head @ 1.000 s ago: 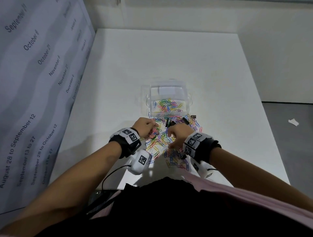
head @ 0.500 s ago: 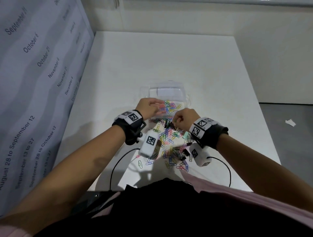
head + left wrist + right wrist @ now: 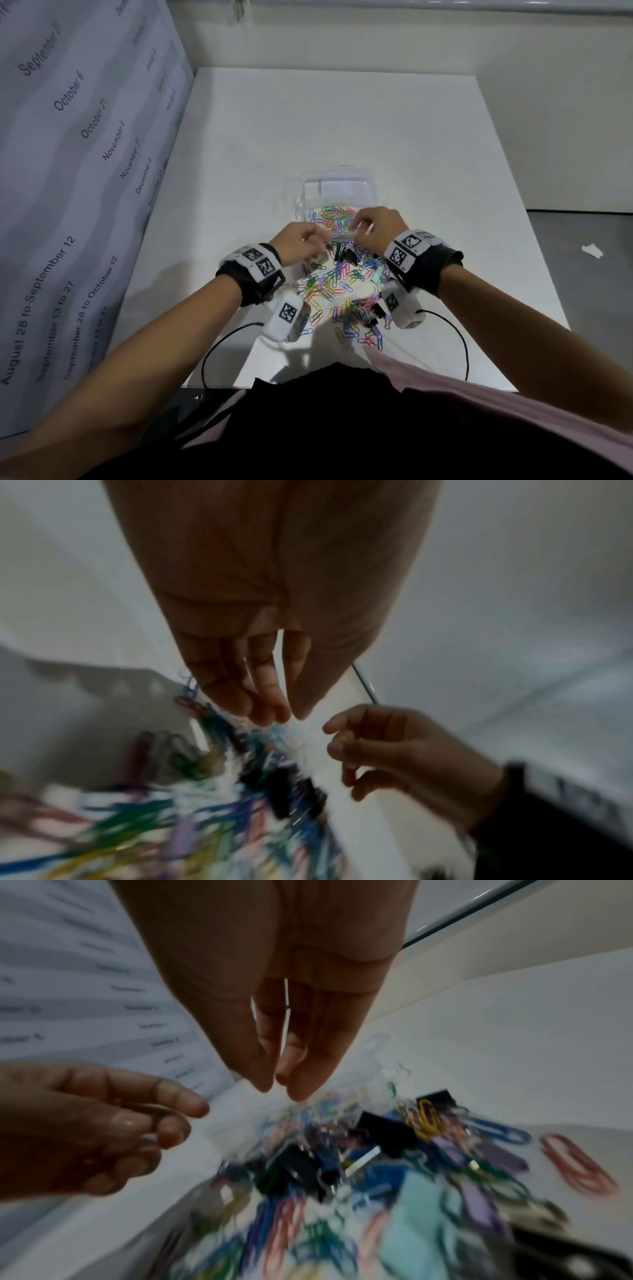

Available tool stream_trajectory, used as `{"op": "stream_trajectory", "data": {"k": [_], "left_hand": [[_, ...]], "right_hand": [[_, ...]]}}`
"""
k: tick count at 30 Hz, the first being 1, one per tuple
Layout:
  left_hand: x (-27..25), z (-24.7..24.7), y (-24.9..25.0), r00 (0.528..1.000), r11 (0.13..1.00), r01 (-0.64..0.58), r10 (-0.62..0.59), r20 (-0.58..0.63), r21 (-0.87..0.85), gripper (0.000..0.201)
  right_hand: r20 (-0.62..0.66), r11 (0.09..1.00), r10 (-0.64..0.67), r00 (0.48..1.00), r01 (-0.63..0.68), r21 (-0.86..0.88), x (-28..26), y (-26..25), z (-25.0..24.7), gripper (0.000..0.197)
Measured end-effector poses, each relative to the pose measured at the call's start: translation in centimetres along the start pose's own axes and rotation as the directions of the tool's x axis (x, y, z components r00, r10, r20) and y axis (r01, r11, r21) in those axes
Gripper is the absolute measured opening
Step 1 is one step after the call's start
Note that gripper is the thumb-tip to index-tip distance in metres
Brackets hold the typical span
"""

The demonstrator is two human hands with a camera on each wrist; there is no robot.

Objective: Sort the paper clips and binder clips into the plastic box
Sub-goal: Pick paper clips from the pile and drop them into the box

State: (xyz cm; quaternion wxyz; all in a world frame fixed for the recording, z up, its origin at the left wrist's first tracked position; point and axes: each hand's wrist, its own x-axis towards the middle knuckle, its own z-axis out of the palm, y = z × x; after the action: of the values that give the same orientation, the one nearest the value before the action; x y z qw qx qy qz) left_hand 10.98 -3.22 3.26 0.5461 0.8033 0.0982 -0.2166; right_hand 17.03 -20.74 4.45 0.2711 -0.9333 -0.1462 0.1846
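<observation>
Head view: both hands are working at the near rim of the clear plastic box [image 3: 337, 192], which is sitting mid-bench with coloured paper clips [image 3: 334, 216] lying in its near half. The left hand [image 3: 297, 242] is hovering at the box's near-left corner, the right hand [image 3: 376, 229] over the near rim. Between the wrists and the person's body, a loose pile of paper clips [image 3: 337, 284] mixed with black binder clips [image 3: 346, 254] is spreading across the white bench [image 3: 428, 144]. Left wrist view, blurred: the left fingers [image 3: 270, 710] are hanging straight with tips gathered, nothing visible between them; cannot tell whether they are pinching anything. Right wrist view adds: the left hand [image 3: 85, 1123] is curling around a thin dark wire-like item, too blurred to identify; the right fingertips [image 3: 267, 1083] are pressing together, contents unclear. The far half of the bench is lying open; a printed wall is running along the bench's left edge.
</observation>
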Motion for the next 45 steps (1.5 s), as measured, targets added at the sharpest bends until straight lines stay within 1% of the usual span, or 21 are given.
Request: {"op": "stream_trajectory", "data": {"k": [2,3,4,5,8,10,11,13,16,18,20,22,25,28,32,34,36,38,41,43,45], "left_hand": [[-0.1,0.9,-1.0,0.999,0.964,-0.015,0.001,0.053,0.267,0.024],[-0.1,1.5,-1.3,0.998,0.931,-0.018,-0.006,0.065,0.365,0.028],[-0.1,2.1,-1.5,0.998,0.901,-0.024,-0.006,0.068,0.433,0.035],[-0.1,2.7,-1.6,0.997,0.883,-0.037,0.004,0.071,0.467,0.045],[0.3,4.1,-2.1,0.995,0.844,-0.088,0.043,0.095,0.53,0.071],[0.4,4.6,-2.4,0.99,0.792,-0.127,0.069,0.12,0.597,0.081],[0.4,4.8,-2.5,0.989,0.777,-0.139,0.073,0.131,0.614,0.083],[0.4,4.9,-2.5,0.985,0.765,-0.158,0.08,0.15,0.624,0.078],[0.2,4.6,-2.5,0.984,0.751,-0.167,0.086,0.157,0.639,0.055],[0.0,4.2,-2.7,0.985,0.744,-0.168,0.1,0.142,0.647,0.041],[-0.1,3.9,-2.8,0.986,0.74,-0.167,0.119,0.118,0.652,0.031],[-0.2,3.7,-2.9,0.987,0.739,-0.16,0.136,0.087,0.654,0.024],[-0.4,3.2,-2.8,0.989,0.821,-0.12,0.145,0.0,0.559,0.016],[-0.2,2.6,-2.6,0.988,0.911,-0.069,0.118,-0.097,0.407,0.015],[0.3,1.8,-2.0,0.99,0.956,-0.03,0.068,-0.122,0.291,0.02],[0.6,1.4,-1.5,0.992,0.984,-0.007,0.029,-0.122,0.177,0.014],[0.7,0.9,-0.9,0.993,0.999,0.03,-0.031,-0.111,-0.009,0.014],[0.9,0.5,0.2,0.992,0.983,0.056,-0.074,-0.101,-0.177,0.021],[1.8,-0.3,1.5,0.986,0.97,0.052,-0.089,-0.143,-0.239,0.016],[2.4,-0.7,2.4,0.98,0.957,0.037,-0.09,-0.175,-0.289,0.02],[2.8,-0.8,3.2,0.981,0.942,0.025,-0.088,-0.173,-0.336,0.027]], "right_hand": [[0.15,0.997,-0.007,0.989,0.018,-0.069,-1.2,0.3,1.3,0.016],[0.229,0.987,-0.005,0.973,0.042,-0.158,-1.8,0.4,1.8,0.011],[0.294,0.961,0.01,0.956,0.071,-0.265,-2.4,0.5,2.1,0.007],[0.337,0.928,0.036,0.941,0.093,-0.361,-2.9,0.5,2.5,0.013],[0.359,0.848,0.086,0.929,0.121,-0.516,-3.5,1.0,3.5,0.053],[0.355,0.845,0.075,0.932,0.13,-0.52,-3.6,1.4,4.2,0.074],[0.356,0.858,0.062,0.932,0.133,-0.497,-3.6,1.5,4.6,0.078],[0.374,0.894,0.04,0.927,0.134,-0.428,-3.5,1.8,5.1,0.071],[0.39,0.926,0.03,0.92,0.121,-0.357,-3.3,1.7,5.2,0.031],[0.386,0.934,0.034,0.922,0.108,-0.339,-3.3,1.6,5.1,0.014],[0.361,0.935,0.04,0.932,0.092,-0.341,-3.1,1.5,5.0,0.008],[0.329,0.947,0.042,0.943,0.067,-0.313,-2.9,1.5,4.9,0.012],[0.274,0.967,0.019,0.962,0.051,-0.248,-2.5,1.4,4.1,0.01],[0.144,0.984,0.007,0.99,0.018,-0.177,-1.5,0.8,2.7,0.007],[-0.047,0.999,0.024,0.999,-0.026,-0.027,0.7,-0.2,0.2,0.013],[-0.085,0.999,0.027,0.996,-0.025,0.031,1.2,-0.4,-0.3,0.019],[-0.028,1.0,0.014,1.0,-0.014,0.018,0.8,-0.5,-0.1,0.02],[0.102,0.998,-0.022,0.995,0.028,-0.05,-0.4,-0.5,0.6,0.016],[0.29,0.981,-0.063,0.955,0.113,-0.16,-2.3,-0.3,2.1,0.011],[0.378,0.96,-0.077,0.923,0.171,-0.222,-2.8,0.1,3.2,0.023],[0.448,0.935,-0.076,0.891,0.22,-0.277,-2.9,0.5,4.3,0.045]]}}
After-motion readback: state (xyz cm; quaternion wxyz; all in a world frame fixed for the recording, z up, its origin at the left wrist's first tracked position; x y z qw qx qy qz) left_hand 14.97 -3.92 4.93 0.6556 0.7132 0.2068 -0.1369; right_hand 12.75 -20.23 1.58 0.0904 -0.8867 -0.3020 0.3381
